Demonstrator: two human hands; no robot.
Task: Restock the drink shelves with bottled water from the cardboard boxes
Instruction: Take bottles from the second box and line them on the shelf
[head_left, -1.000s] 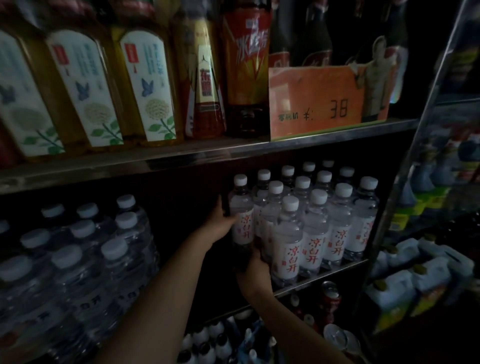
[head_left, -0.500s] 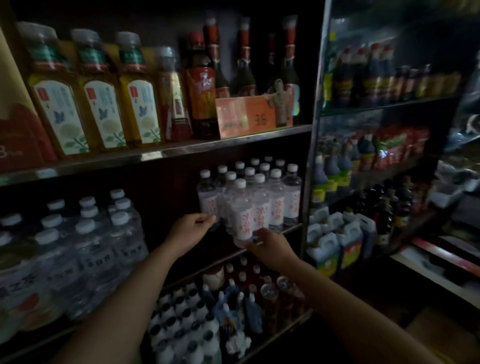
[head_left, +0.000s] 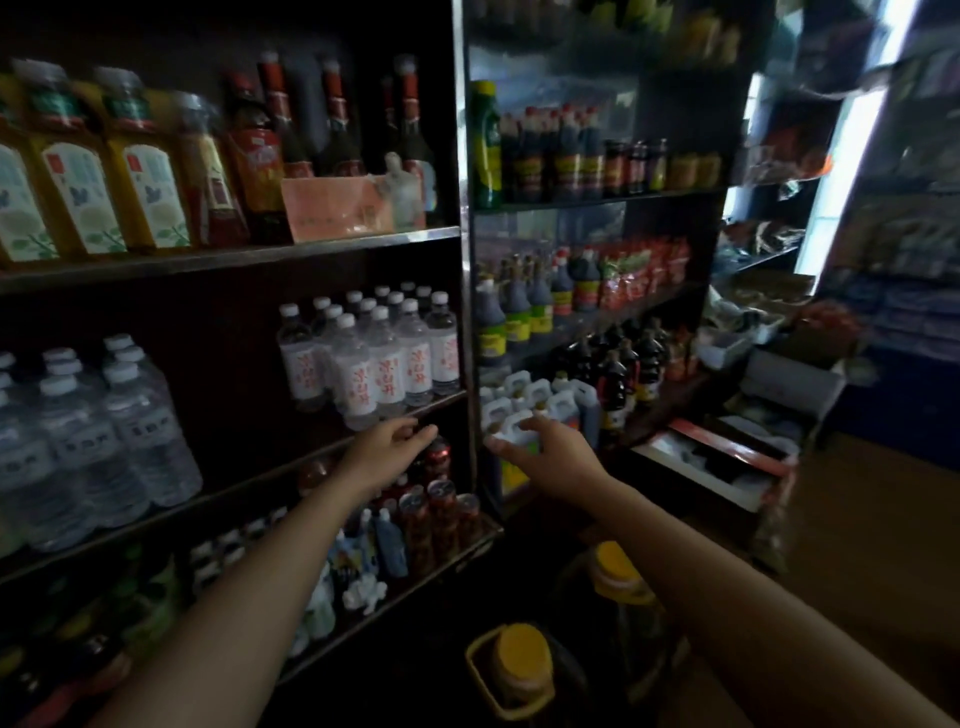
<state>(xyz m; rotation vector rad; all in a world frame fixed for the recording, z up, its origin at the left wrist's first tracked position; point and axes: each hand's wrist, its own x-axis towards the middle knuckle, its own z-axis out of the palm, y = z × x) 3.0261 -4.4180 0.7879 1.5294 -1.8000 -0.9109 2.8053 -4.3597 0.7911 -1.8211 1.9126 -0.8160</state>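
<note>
Small water bottles (head_left: 374, 358) clustered upright on middle shelf (head_left: 436, 402), right end. Left hand (head_left: 387, 449) just below shelf edge, fingers relaxed, grasping nothing. Right hand (head_left: 550, 449) beside it, spread, empty. Large water bottles (head_left: 104, 431) stand farther left.

A cluster of small clear water bottles (head_left: 382, 358) with white caps and red-lettered white labels stands upright in rows on the middle shelf (head_left: 332, 441), at its right end.
</note>
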